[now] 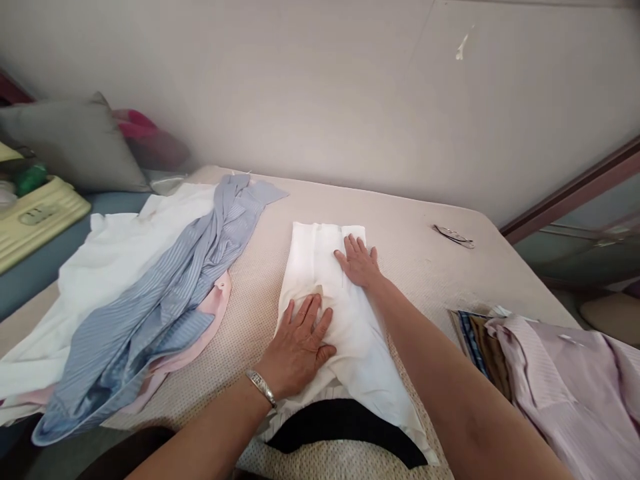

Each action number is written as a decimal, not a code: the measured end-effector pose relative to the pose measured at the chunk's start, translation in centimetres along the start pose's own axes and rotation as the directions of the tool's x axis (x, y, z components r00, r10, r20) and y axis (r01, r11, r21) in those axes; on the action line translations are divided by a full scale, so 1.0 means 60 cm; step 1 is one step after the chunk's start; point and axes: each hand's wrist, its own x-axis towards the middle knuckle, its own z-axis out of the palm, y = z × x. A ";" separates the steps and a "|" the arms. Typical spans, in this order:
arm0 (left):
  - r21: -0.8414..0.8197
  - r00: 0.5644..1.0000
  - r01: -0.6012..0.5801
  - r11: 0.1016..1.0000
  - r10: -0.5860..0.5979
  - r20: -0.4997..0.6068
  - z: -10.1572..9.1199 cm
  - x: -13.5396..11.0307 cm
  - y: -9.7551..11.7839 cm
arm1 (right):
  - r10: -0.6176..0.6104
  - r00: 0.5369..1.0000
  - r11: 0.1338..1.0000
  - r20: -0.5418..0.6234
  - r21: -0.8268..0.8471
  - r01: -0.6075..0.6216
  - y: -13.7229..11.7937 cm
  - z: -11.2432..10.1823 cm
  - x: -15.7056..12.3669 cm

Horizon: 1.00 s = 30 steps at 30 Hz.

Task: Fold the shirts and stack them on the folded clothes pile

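A white garment with a black band [350, 423] at its near end lies folded lengthwise on the padded surface in front of me; its white cloth [330, 260] reaches toward the wall. My left hand [303, 340], a silver bracelet at its wrist, rests palm down on the middle of the cloth with fingers spread. Farther out, my right hand [360, 260] lies flat on the garment's right side near the far edge, fingers apart. Neither hand grips anything. The cloth under both palms is hidden.
To the left lie a blue striped shirt [175, 287], white clothing [130, 247] and a pink piece [217, 300]. Folded clothes [565, 367] are stacked at right. Eyeglasses [454, 237] rest at the far right. A grey cushion [75, 143] and yellow container [45, 220] stand at far left.
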 end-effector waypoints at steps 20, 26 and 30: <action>-0.011 0.998 0.006 1.000 -0.005 0.066 -0.007 0.007 -0.005 | 0.000 0.996 0.997 -0.091 -0.078 -0.007 0.091 0.005 -0.180; -0.059 1.000 -0.011 0.998 0.009 -0.027 -0.096 -0.013 -0.003 | -0.116 0.993 0.993 -0.027 0.017 0.117 0.128 -0.036 -0.462; -0.040 0.998 -0.053 0.998 0.054 0.032 -0.148 -0.089 -0.005 | -0.268 0.959 0.963 -0.091 -0.026 0.267 0.113 -0.072 -0.568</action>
